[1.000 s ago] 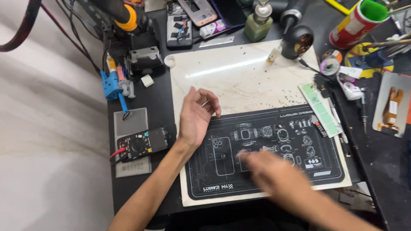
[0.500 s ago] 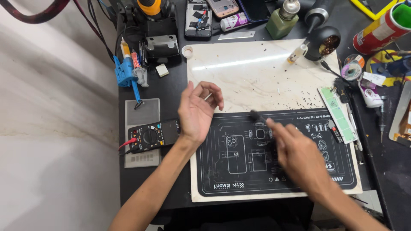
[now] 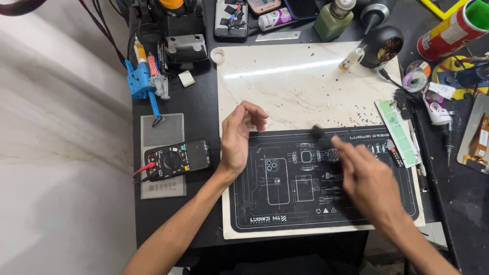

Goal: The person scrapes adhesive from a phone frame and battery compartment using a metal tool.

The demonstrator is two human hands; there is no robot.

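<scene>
Black bench w/ a pale marble slab (image 3: pixel 305 76) at centre; a black mat (image 3: pixel 285 203) w/ white line drawings lay across the slab's 6 o'clock half.

Right hand (image 3: pixel 369 181) hovered over the mat's right part, blurred, fingers pinched on a small dark brush (image 3: pixel 318 132) whose tip sat at the mat's 12 o'clock edge. Left hand (image 3: pixel 237 137) rested at the mat's 10 o'clock corner, palm turned inward, fingers loosely curled & apart, holding nothing. Dark specks dotted the slab towards 3 o'clock of the brush.

Outward: black multimeter (image 3: pixel 175 160) on a grey pad, at 9 o'clock of the left hand, well apart. Blue tool (image 3: pixel 140 84) at 11. Green bottle (image 3: pixel 333 20) at 12, black round pot (image 3: pixel 384 48) at 1, red can (image 3: pixel 451 33) at 2. Green strip (image 3: pixel 397 132) just beside the mat at 3.
</scene>
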